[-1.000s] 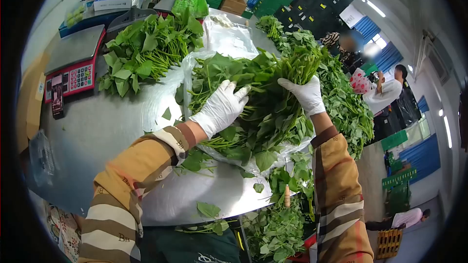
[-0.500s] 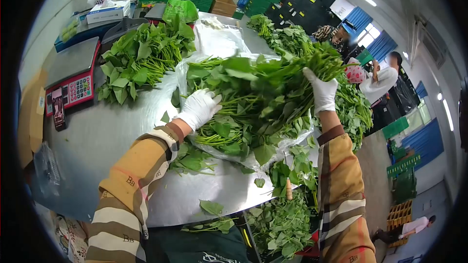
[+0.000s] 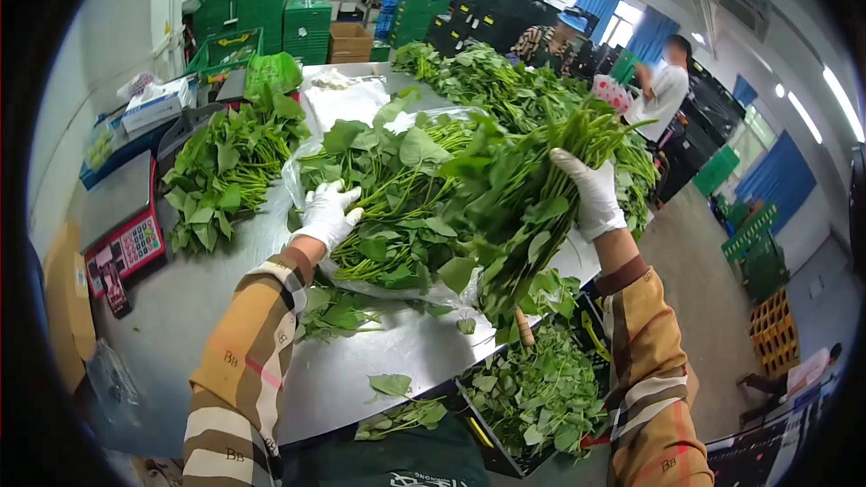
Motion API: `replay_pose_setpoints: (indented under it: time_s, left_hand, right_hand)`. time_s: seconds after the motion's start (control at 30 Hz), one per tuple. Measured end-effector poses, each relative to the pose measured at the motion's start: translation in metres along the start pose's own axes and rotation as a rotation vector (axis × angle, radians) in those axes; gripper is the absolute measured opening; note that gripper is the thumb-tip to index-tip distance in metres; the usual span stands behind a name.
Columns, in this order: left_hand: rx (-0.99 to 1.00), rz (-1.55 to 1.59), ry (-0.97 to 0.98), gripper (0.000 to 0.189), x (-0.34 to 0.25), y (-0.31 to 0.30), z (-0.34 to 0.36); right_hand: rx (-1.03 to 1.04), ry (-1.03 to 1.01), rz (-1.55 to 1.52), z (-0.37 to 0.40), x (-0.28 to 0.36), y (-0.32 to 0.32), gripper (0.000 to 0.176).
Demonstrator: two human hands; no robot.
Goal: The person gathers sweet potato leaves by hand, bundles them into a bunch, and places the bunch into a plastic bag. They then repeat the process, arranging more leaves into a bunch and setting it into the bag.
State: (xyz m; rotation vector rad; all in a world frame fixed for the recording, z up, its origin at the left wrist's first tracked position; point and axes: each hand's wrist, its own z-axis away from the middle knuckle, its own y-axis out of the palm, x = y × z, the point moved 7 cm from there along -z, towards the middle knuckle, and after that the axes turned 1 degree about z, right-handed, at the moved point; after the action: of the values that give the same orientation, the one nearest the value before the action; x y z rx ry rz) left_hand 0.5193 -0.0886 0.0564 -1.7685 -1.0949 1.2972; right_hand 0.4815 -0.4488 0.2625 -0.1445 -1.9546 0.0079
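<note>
My right hand (image 3: 591, 194), in a white glove, grips a large bunch of leafy greens (image 3: 519, 207) with long green stems, raised above the pile. Its stem ends point up and right; the leaves hang down and to the left, slightly blurred. My left hand (image 3: 327, 215), also gloved, rests with fingers apart against the left side of a pile of greens (image 3: 397, 248). That pile lies on a clear plastic bag (image 3: 290, 176), spread over the metal table (image 3: 216, 307). A wooden handle (image 3: 524, 328) pokes out below the raised bunch; its other end is hidden.
Another heap of greens (image 3: 230, 162) lies left, beside a red scale (image 3: 126, 230) with a phone (image 3: 113, 287) against it. More greens (image 3: 505, 81) cover the far right. A black crate (image 3: 492, 433) with loose leaves stands at the near edge. Two people (image 3: 663, 90) are at the back right.
My right hand has drawn the bunch slightly left and down, and its leaves now hang lower. My left hand remains at the pile's left side. The view has turned and shifted.
</note>
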Motion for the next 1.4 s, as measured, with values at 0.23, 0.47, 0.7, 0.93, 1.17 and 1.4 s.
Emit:
replay_pose_setpoints:
  time_s: [0.23,0.47,0.7,0.93,1.17,1.4]
  left_hand:
    - [-0.394,0.222,0.324,0.026,-0.117,-0.128,0.074]
    - [0.195,0.818,0.553,0.107,-0.177,-0.144,0.138]
    - [0.412,1.346,0.224,0.104,-0.146,-0.122,0.176]
    - [0.379,1.133,0.292,0.078,-0.145,-0.120,0.212]
    - [0.482,1.168,0.218,0.088,-0.115,-0.060,0.230]
    - [0.398,1.576,0.089,0.084,-0.120,-0.071,0.240]
  right_hand:
    - [0.253,0.096,-0.049,0.084,0.017,0.053,0.039]
    - [0.638,0.194,-0.180,0.154,0.026,0.132,0.047]
    - [0.808,0.121,-0.068,0.189,0.048,0.157,0.046]
    - [0.909,0.123,0.113,0.211,0.043,0.169,0.050]
    - [0.755,-0.068,0.094,0.229,0.056,0.176,0.065]
    - [0.910,-0.123,0.104,0.229,0.060,0.192,0.067]
